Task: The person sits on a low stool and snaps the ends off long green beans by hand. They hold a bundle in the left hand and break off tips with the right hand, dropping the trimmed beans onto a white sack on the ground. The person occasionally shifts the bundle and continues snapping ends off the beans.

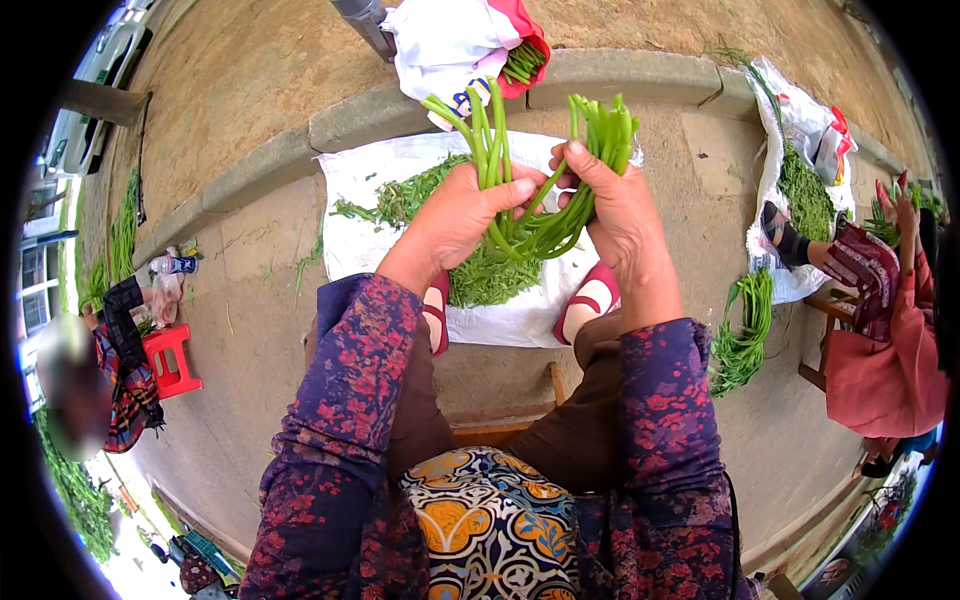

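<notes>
Several long green vegetable stems (pixel 544 234) are bent in a loop between my two hands. My left hand (pixel 480 206) grips a few stems whose cut ends point up. My right hand (pixel 619 199) is closed around a thicker bunch, its ends also upward. Below my hands, a white woven sack (pixel 491 326) lies flat on the pavement. Stripped green leaves (pixel 495 281) are heaped on it, partly hidden by the stems, and more leaves (pixel 405 195) lie towards its back left.
Beyond the concrete curb (pixel 622 75) stand a white bag (pixel 454 45) and a red bag (pixel 531 45) holding stems. A bundle of greens (pixel 742 330) lies at right, near a seated person (pixel 885 345) and another leaf-covered sack (pixel 802 277). A red stool (pixel 171 361) stands at left beside another person.
</notes>
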Motion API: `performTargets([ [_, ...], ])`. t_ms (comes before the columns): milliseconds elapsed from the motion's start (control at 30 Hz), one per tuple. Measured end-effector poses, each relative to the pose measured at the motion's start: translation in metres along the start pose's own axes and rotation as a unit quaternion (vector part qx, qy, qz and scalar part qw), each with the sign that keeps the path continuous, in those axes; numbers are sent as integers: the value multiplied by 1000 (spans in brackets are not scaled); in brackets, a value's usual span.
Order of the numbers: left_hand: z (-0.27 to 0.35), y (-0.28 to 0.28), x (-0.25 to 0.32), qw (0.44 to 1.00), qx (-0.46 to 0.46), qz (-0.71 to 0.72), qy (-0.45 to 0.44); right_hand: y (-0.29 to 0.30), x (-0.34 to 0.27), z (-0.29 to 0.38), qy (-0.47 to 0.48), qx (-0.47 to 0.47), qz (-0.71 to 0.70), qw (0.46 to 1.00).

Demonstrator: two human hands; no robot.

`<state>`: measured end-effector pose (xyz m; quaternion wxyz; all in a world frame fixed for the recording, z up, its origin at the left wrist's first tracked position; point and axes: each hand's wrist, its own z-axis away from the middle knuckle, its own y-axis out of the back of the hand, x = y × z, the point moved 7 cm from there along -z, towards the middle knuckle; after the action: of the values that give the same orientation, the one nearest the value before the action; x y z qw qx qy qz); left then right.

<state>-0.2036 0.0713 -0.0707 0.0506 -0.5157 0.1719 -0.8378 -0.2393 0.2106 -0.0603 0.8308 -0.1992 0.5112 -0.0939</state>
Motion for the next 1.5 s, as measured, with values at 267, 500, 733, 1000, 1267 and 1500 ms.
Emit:
performTargets([
  [267, 1, 12, 9, 1000, 3, 26, -7, 23, -10, -9, -9, -11, -61, 998],
  [500, 9, 10, 21, 1000, -23, 5, -7, 40, -21, -10, 47, 60, -48, 996],
  [733, 7, -1, 11, 997, -70, -19, 2, 32, -15, -6, 43, 93, 146, 984],
  [1000, 5, -16, 2, 995, -101, -11, 23, 1, 4, 0, -6, 12, 45, 999],
  [1267, 3, -26, -6, 991, -126, -36, 35, -4, 8, 5, -28, -17, 20, 999],
  [1500, 1, -17, 4, 997, -78, -19, 14, 10, 7, -4, -8, 5, -16, 1000],
])
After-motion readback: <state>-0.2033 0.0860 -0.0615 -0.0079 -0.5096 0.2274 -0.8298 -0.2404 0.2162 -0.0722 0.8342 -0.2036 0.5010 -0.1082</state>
